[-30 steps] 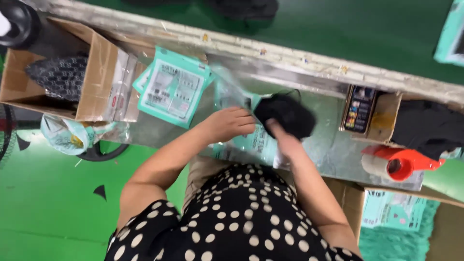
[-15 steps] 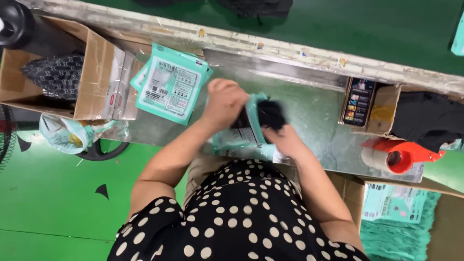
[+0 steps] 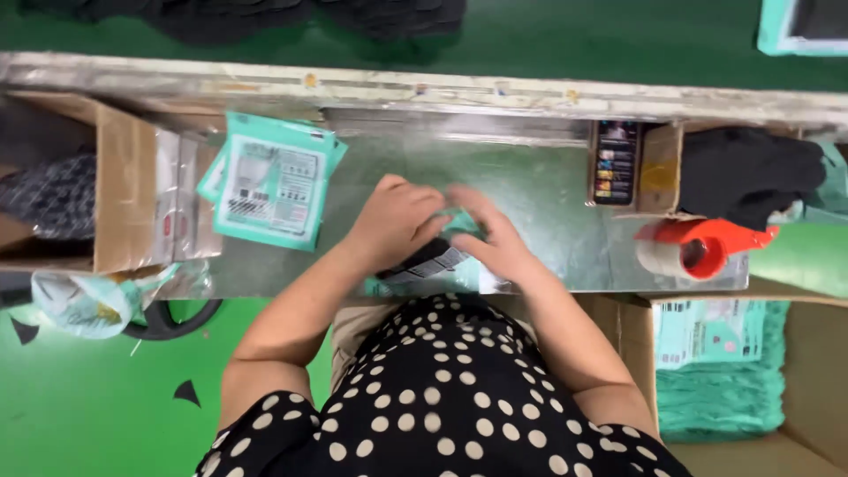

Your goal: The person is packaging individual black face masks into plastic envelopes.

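Observation:
My left hand (image 3: 395,219) and my right hand (image 3: 495,234) press down together on a teal plastic packet (image 3: 430,265) lying near the front edge of the metal worktop (image 3: 530,190). A dark item shows through the packet under my palms. Both hands lie flat with fingers curled over the packet's top edge, fingertips almost touching. To the left on the worktop lies a stack of teal packets (image 3: 269,181) with printed labels.
An open cardboard box (image 3: 115,199) with dark fabric stands at the left. A small box (image 3: 632,168), black cloth (image 3: 746,177) and a red tape dispenser (image 3: 698,247) sit at the right. A carton of teal packets (image 3: 720,371) is at lower right.
The black item that my right hand held above the worktop is now inside the teal packet. Both hands have come down flat on it, closer to the front edge.

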